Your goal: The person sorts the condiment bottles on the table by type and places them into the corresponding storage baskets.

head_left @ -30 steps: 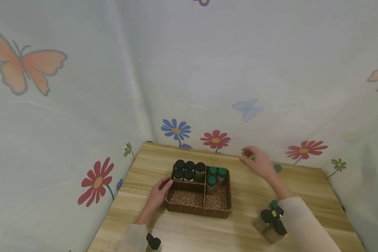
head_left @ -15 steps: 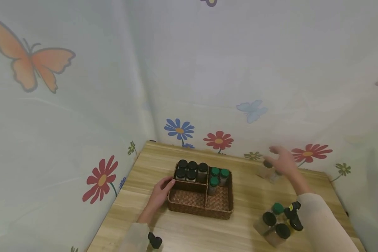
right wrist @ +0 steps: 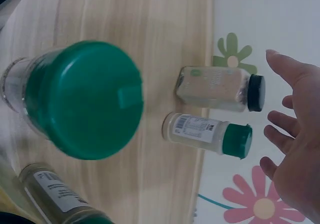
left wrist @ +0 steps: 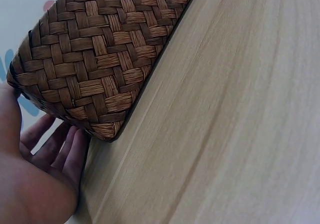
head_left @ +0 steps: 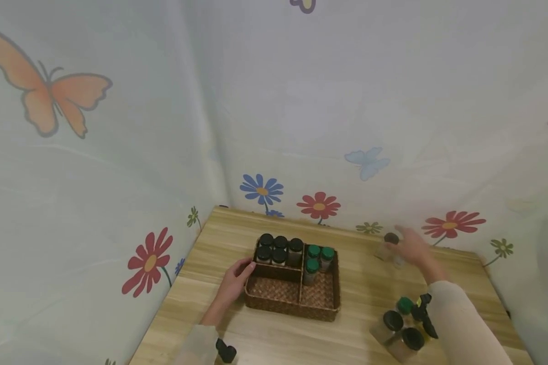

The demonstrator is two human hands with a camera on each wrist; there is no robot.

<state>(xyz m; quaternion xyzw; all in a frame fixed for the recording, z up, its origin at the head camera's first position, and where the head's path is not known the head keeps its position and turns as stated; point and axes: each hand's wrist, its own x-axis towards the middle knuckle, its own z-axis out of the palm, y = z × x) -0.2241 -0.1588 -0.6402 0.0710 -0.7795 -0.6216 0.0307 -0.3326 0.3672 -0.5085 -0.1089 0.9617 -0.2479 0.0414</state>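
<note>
A brown woven basket [head_left: 292,307] with compartments stands mid-table. Several black-capped spice jars [head_left: 280,243] fill its back left compartment; three green-capped ones [head_left: 312,265] stand in the right compartment. My left hand [head_left: 231,285] holds the basket's left side, thumb by the rim and fingers along the outer wall. At the back right, my right hand [right wrist: 300,129], fingers spread and apart from the jars, is beside a black-capped square jar [right wrist: 215,88] and a slim green-capped spice jar [right wrist: 197,132]. In the head view that hand hides most of the slim one.
Near the right forearm stands a group of larger jars with black caps [head_left: 394,321] and a green cap [head_left: 405,305]. A wrist camera [head_left: 226,351] sits on the left sleeve, another on the right. Patterned sheeting [head_left: 301,126] borders the wooden table behind and at both sides.
My right hand has moved right from above the back of the table, then lowered toward the two back jars. My left hand stays on the basket; the head view has shifted slightly.
</note>
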